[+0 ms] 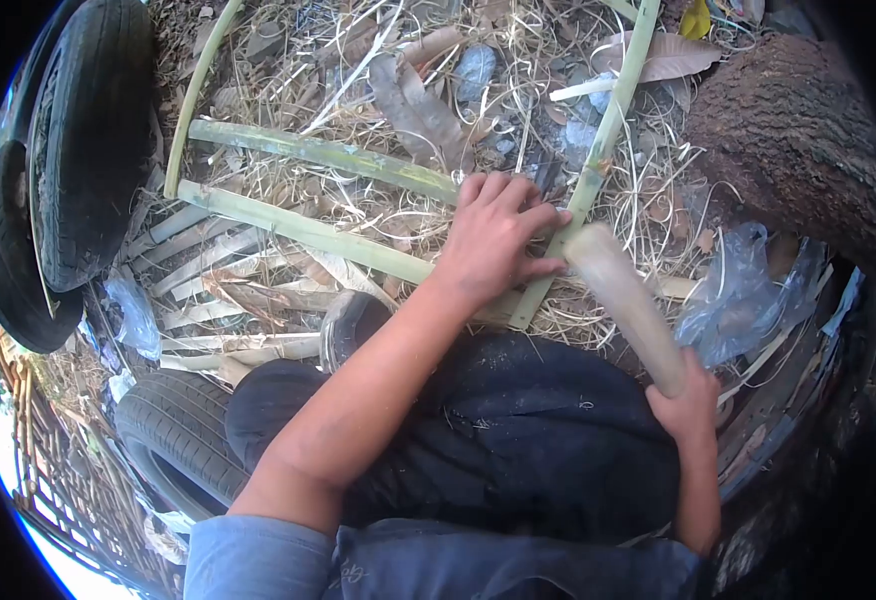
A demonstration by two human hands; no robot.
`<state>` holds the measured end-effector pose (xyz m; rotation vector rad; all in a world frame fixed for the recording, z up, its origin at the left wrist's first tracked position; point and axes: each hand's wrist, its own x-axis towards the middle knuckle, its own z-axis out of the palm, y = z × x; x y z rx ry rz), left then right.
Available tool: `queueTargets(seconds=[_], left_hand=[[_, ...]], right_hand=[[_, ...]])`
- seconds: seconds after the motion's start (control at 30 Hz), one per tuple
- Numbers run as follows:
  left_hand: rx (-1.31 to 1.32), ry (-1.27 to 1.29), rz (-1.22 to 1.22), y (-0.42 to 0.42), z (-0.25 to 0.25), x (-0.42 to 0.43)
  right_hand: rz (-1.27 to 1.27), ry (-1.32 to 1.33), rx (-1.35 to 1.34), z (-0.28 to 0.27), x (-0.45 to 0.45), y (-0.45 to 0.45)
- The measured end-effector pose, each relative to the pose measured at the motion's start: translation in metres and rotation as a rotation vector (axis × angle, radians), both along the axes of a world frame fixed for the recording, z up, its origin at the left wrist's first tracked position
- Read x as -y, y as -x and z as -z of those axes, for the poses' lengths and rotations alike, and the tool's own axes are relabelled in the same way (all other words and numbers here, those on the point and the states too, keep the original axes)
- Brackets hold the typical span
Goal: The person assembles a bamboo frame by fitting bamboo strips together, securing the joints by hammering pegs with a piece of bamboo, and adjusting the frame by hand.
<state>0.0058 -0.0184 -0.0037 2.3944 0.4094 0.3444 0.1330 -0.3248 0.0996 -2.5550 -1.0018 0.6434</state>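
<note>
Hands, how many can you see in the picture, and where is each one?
2. The left hand is over the pale green strips, and the right hand grips a thick stick. No other hand shows.

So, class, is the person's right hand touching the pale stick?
Touching: the head view shows the right hand closed around the near end of the pale stick.

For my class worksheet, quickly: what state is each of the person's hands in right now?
Left hand: partly curled at the green strips; whether it grips them cannot be told.
Right hand: closed, holding a thick pale stick.
</note>
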Motion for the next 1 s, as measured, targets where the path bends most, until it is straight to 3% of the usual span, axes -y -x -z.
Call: queueTargets(seconds=[0.07,0.13,0.17,0.27,0.33,0.37,0.4,0.43,0.53,0.6,0.73,0.83,1.0], left_hand=[[0.020,0.005,-0.016,-0.002,0.000,-0.002],[0.032,0.027,-0.017,0.001,0.002,0.000],[0.036,0.024,-0.017,0.001,0.002,0.001],[0.028,0.022,-0.016,0.002,0.003,0.001],[0.038,0.016,-0.020,0.001,0.002,0.000],[0.040,0.016,-0.012,0.002,0.001,0.000],[0.041,0.017,-0.008,0.003,0.002,0.001],[0.024,0.001,-0.002,0.003,0.003,0.001],[0.026,0.003,-0.010,-0.001,0.003,-0.002],[0.029,0.022,0.000,0.001,0.003,-0.001],[0.021,0.017,0.002,0.000,0.001,0.000],[0.023,0.019,0.005,0.001,0.001,0.000],[0.015,0.022,0.006,0.001,0.001,0.001]], right_hand=[[0.061,0.139,0.068,0.000,0.001,0.000],[0.059,0.059,0.043,0.001,0.008,0.002],[0.144,-0.213,0.015,0.010,0.013,0.006],[0.361,-0.484,0.037,0.000,0.006,0.016],[-0.046,-0.234,0.041,-0.008,-0.001,0.006],[0.116,-0.085,-0.086,-0.008,-0.012,0.009],[0.120,-0.085,-0.084,-0.006,-0.009,0.009],[0.039,0.080,-0.009,-0.001,-0.004,0.007],[-0.050,0.115,0.038,-0.010,-0.004,0.004],[0.059,-0.148,-0.027,-0.015,-0.004,0.008],[0.033,-0.203,0.011,-0.002,0.006,0.002],[0.008,0.241,-0.013,0.007,0.005,-0.004],[0.166,-0.082,-0.033,0.018,0.045,-0.002]])
